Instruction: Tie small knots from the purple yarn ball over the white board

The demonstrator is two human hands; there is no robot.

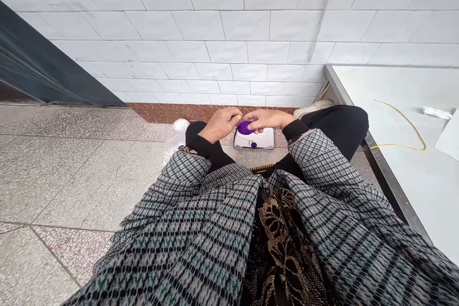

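A purple ball of yarn is held between the fingers and thumb of my right hand. My left hand is closed in a pinch at the ball's upper left. Whatever lies between those fingertips is too small to make out. Below both hands, a white box or board rests low between my knees. On it lies a small purple piece with a thin dark line beside it.
White crumpled plastic lies on the floor by my left knee. A white-topped table with a metal edge stands at my right, bearing a yellow cord and a white crumpled item. A tiled wall rises in front.
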